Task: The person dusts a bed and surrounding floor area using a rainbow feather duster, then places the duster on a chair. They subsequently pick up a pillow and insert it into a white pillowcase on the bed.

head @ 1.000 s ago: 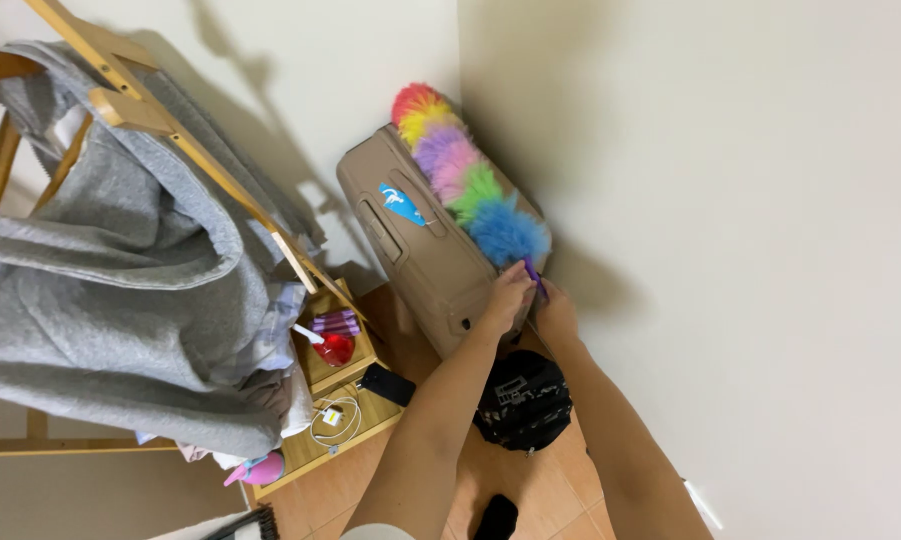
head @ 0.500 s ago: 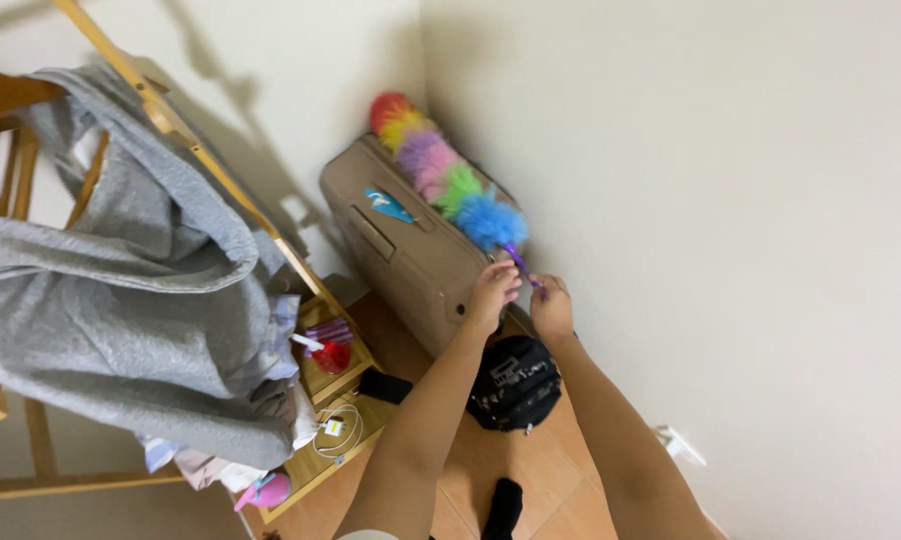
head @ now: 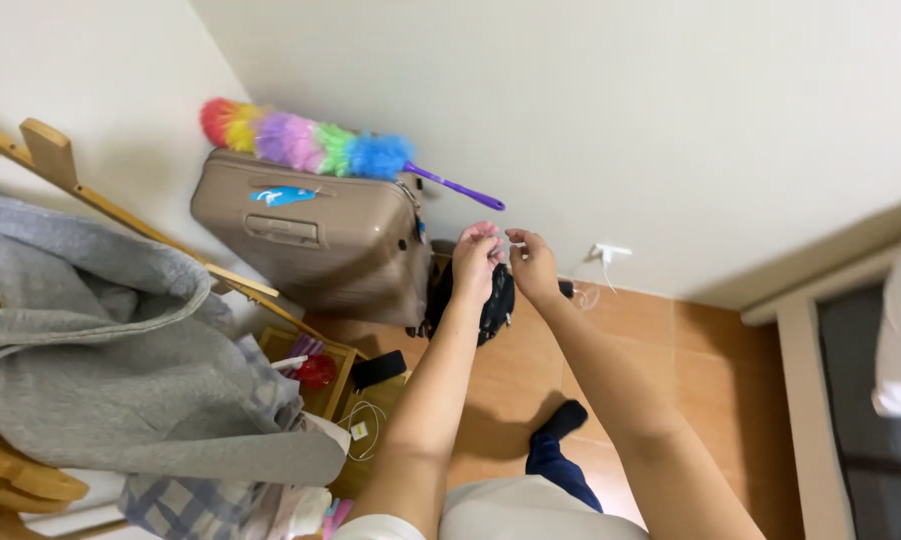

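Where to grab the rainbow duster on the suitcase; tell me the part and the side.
Grip the purple handle, coming from the right: it juts bare past the suitcase edge, near both hands, while the fluffy head is soft and lies against the wall.

Fluffy synthetic-looking duster (head: 305, 145), smooth hard plastic suitcase (head: 315, 235), probably glazed floor tiles (head: 730, 380).

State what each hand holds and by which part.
Left hand and right hand pinch something small between their fingertips; too small to identify. The rainbow duster lies unheld on the suitcase.
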